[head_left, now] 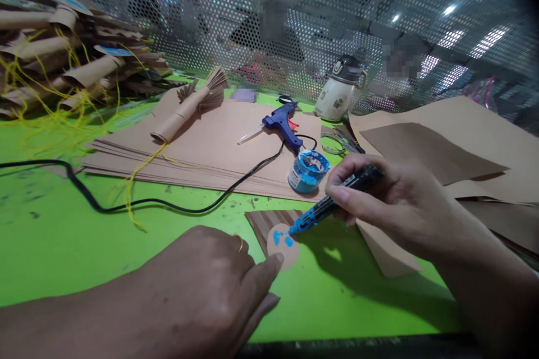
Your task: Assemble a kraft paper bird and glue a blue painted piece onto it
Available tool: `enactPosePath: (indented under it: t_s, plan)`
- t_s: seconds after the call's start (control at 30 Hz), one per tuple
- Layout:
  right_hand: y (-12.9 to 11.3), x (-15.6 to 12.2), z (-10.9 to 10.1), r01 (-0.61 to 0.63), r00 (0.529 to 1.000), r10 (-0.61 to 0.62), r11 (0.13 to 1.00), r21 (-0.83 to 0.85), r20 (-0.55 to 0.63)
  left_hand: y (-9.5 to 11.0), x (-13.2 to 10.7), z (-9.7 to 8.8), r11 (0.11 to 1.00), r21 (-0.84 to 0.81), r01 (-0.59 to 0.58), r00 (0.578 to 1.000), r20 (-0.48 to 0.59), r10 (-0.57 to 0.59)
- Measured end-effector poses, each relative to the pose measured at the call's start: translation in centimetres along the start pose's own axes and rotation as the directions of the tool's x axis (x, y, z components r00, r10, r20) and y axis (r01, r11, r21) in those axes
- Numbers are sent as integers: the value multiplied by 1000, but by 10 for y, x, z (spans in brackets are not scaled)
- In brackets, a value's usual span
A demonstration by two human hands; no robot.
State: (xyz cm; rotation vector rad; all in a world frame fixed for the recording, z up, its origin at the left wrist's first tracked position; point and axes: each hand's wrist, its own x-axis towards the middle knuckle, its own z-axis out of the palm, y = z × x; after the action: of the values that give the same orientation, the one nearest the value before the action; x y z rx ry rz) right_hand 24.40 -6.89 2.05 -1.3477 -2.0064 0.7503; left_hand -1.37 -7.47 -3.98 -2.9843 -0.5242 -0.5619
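Round paper disc (283,255) lies flat on the green desk (109,269), front centre, its upper left overlapping a pleated paper piece (261,225). Can't tell if the two are stuck together.

Progress: two main blue blotches plus small dabs, all on the disc's upper half. Lower half reads bare brown. My read: colouring barely begun; most of the face is left if full cover is wanted.

Right hand (389,196): closed in a pen grip on a black-and-blue marker (356,185), blue tip at the disc's upper right edge. Left hand (206,280): loosely curled, not gripping; one fingertip on the disc's lower edge, seemingly steadying it, another digit apart below. That fingertip covers a bit of the disc, so probably has to shift for full coverage.

Behind: paint-smeared blue jar (301,181) by the near right corner of a brown paper stack (236,165). Blue glue gun (281,123) on the stack; its black cord (147,202) runs left, well apart from the disc. Also on the stack: a paper roll (185,112) with fanned end, yellow string (132,185) trailing.

Far left: heap of similar rolls (90,70), a couple with blue discs showing. Right: loose brown sheets (438,151) near the right hand. Back: flask (334,98), perforated panel (189,28).
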Motion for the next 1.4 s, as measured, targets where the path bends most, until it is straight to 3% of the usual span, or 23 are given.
enactPosePath:
  t_s: [0.13,0.3,0.43,0.77,1.4]
  plan:
    - [-1,0,1,-4,1000,4,1000,-2,11,0,0,0,999,43,-13,1000,-2,13]
    - [-4,0,1,0,1000,1,999,-33,10,-3,4,3,999,33,-32,994,-107,36]
    - [-4,0,1,12,1000,-13,998,-66,-10,-7,7,0,1000,15,22,996,-86,-20]
    - [-2,1,1,27,1000,-27,998,-50,-11,-6,4,0,1000,8,-11,988,-153,12]
    - [-6,3,5,13,999,-14,1000,-23,-38,-8,5,1,999,-22,49,996,-75,-51]
